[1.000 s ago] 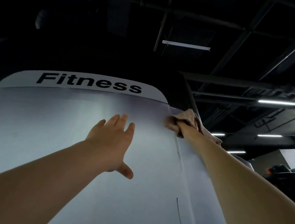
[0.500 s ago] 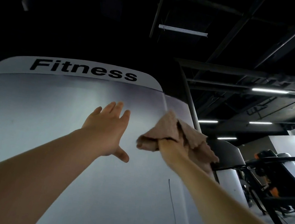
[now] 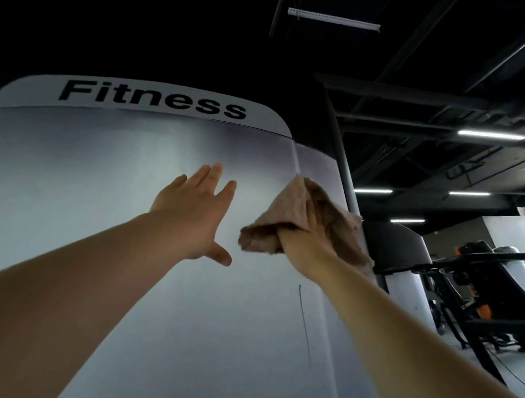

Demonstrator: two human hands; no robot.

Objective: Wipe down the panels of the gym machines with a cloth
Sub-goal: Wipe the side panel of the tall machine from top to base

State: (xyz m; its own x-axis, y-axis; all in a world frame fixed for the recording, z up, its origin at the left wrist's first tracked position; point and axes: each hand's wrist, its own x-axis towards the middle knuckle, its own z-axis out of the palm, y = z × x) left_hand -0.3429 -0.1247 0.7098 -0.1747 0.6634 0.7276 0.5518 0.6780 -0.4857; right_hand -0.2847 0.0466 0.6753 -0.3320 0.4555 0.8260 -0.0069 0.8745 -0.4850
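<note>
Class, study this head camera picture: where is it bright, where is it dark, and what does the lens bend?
Head view: the ceiling is nearly black apart from strip lights; the pale panel has a soft bright patch above the left hand; the wide lens curves the panel's edges and stretches both forearms; the cloth in the right hand looks slightly soft.

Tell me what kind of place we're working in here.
Most likely a commercial gym. The tall grey panel carries a "Fitness" label, black-framed exercise machines stand at right, and strip lights hang under a dark open ceiling.
</note>
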